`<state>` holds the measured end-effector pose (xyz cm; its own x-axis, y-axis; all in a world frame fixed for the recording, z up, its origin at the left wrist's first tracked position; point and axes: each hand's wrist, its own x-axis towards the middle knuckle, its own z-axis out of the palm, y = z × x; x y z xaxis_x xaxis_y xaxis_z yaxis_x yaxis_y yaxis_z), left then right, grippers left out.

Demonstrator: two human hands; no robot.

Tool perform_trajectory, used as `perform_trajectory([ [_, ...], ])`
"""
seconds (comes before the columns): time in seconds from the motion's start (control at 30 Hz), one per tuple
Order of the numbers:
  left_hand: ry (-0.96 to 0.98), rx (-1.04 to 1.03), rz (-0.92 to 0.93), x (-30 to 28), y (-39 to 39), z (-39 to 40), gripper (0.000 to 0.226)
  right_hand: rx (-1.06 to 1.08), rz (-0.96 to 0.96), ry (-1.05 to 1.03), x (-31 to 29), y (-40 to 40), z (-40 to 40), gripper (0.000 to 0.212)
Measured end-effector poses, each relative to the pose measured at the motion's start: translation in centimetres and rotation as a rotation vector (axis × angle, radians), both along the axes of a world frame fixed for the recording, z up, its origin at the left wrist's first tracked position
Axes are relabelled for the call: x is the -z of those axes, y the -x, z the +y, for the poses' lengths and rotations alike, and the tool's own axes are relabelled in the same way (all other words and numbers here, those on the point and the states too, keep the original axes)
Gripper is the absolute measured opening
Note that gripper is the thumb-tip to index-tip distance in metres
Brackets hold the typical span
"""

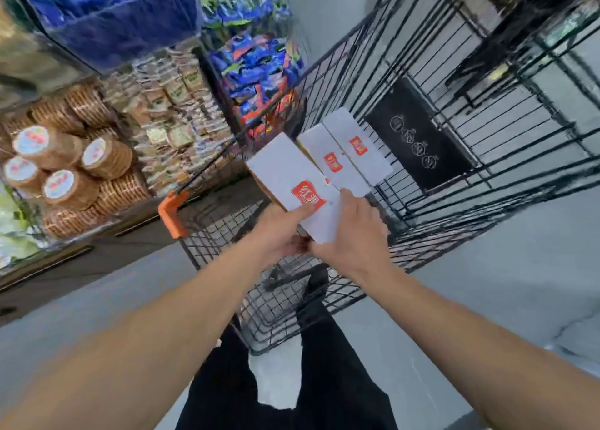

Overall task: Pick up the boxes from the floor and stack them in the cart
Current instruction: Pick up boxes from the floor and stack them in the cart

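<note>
Cart (357, 82): black metal wire, orange plastic handle end. Boxes (289, 166): smooth white card.

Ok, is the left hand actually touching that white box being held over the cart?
Touching. The head view shows the left hand gripping the near end of the white box, its thumb lying across the red label.
</note>
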<state>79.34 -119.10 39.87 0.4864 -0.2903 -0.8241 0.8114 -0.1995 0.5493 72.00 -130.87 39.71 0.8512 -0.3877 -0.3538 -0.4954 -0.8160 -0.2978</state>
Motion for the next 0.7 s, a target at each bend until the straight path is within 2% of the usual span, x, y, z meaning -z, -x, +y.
perform_trajectory([
  [0.1, 0.018, 0.008, 0.036, 2.9, -1.5, -1.4, 0.005, -0.009, 0.037, -0.05, 2.6, -1.5, -1.6, 0.106],
  [0.23, -0.039, 0.026, 0.062, 7.4, -3.8, -3.2, 0.019, 0.016, 0.095, -0.11, 7.3, -3.7, -2.8, 0.105],
  [0.3, -0.057, 0.051, 0.074, 9.3, -5.1, -3.8, 0.016, 0.01, 0.121, -0.118, 9.5, -4.9, -3.1, 0.105],
  [0.37, -0.077, 0.062, 0.089, 11.1, -6.4, -4.4, 0.012, -0.006, 0.133, -0.109, 11.5, -6.0, -3.8, 0.105],
  [0.47, -0.114, 0.102, 0.09, 13.7, -7.8, -4.8, 0.02, -0.027, 0.14, -0.109, 14.2, -7.4, -4.5, 0.104],
  [0.6, -0.107, 0.06, 0.074, 16.7, -9.0, -5.4, 0.007, -0.082, 0.077, -0.028, 17.0, -8.6, -4.8, 0.106],
  [0.7, -0.127, 0.033, 0.064, 19.2, -8.7, -5.7, 0.013, -0.135, 0.086, -0.012, 18.2, -8.3, -5.3, 0.106],
])
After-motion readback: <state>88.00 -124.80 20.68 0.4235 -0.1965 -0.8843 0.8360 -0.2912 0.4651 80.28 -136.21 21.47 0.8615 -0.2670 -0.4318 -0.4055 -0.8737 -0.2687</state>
